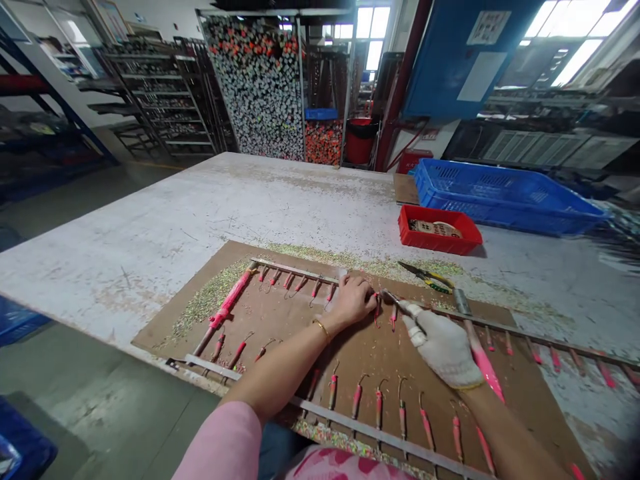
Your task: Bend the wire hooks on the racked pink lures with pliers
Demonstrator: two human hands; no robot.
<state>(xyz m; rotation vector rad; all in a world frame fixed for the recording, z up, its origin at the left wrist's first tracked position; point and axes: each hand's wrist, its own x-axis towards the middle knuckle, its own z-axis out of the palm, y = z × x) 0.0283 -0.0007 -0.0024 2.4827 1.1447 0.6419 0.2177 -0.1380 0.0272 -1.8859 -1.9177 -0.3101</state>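
A metal rack with pink-coated hooks hanging along its rails (295, 271) lies flat on a brown board (300, 327). My bare left hand (354, 301) is closed over the far rail, fingertips beside a pink-coated hook (377, 312). In a white knit glove, my right hand (443, 347) grips dark metal pliers (391, 297); their jaws are at the rail, just right of my left fingertips. The glove hides most of the handles. Beyond the right hand lie yellow-and-black pliers (426, 276). A grey metal cylinder (462, 302) rests by the rail.
Coloured chips (200, 307) are scattered over the board and white table (165, 233). A red bin (440, 230) with contents and a large blue crate (505, 193) stand at the back right. Shelves packed with rods (260, 93) rise behind the table.
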